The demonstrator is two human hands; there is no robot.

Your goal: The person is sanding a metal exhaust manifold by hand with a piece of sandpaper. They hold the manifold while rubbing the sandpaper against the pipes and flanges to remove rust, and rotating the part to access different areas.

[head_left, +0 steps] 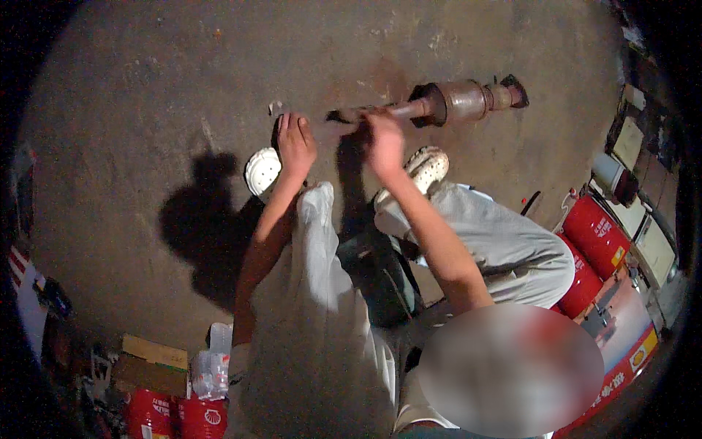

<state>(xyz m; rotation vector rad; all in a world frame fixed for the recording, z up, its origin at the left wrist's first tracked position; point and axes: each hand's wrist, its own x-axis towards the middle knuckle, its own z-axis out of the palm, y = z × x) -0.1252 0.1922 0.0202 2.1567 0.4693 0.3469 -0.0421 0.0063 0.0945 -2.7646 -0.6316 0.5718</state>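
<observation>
A rusty exhaust pipe section with a metal canister [466, 100], looking like a catalytic converter, lies on the floor ahead of my feet. Its narrow pipe [406, 110] runs left toward my right hand [384, 144], which is smeared by motion; its fingers are bent near the pipe's end, and I cannot see what they grip. To the left, my left hand [296, 148] has its fingers together and curled down. A dark edge shows beside those fingers, but what they hold is hidden. Between the hands runs a faint, blurred reddish-brown streak.
White clogs [262, 173] are on my feet, close to the hands. Red drums [594, 235] and boxes line the right side. At the lower left stand a cardboard box [151, 368], clear plastic bottles [211, 373] and more red containers [201, 418]. Reddish dust marks the concrete floor [146, 102].
</observation>
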